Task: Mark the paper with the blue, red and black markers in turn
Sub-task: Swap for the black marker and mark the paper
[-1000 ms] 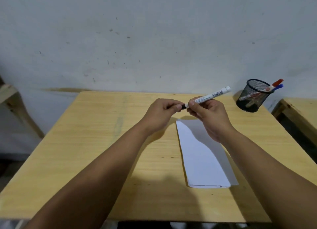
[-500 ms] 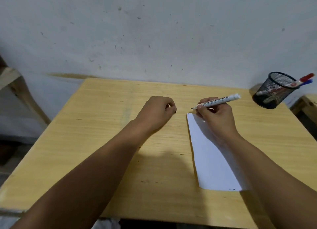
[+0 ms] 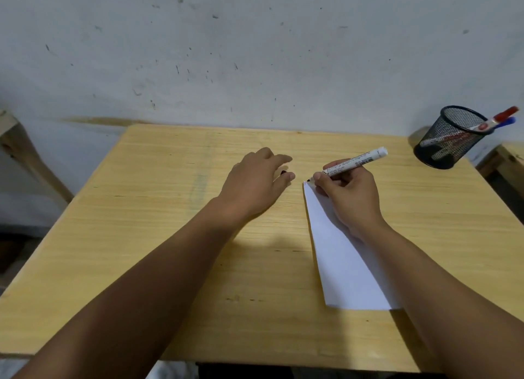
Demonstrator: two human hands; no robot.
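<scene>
My right hand grips a white-barrelled black marker, uncapped, with its tip at the far left corner of the white paper. The hand rests on the sheet's far end and hides part of it. My left hand lies on the table just left of the paper, fingers loosely spread over the small black cap, which peeks out by the fingertips. The red marker and blue marker stand in the black mesh cup at the far right.
The wooden table stands against a scuffed white wall. The mesh cup sits near its far right corner. Another wooden surface adjoins on the right, and a wooden frame stands at the left.
My left hand pulled the cap off the marker and moved it down to the table, fingers loosening. My right hand lowered the marker tip to the paper's far corner.
</scene>
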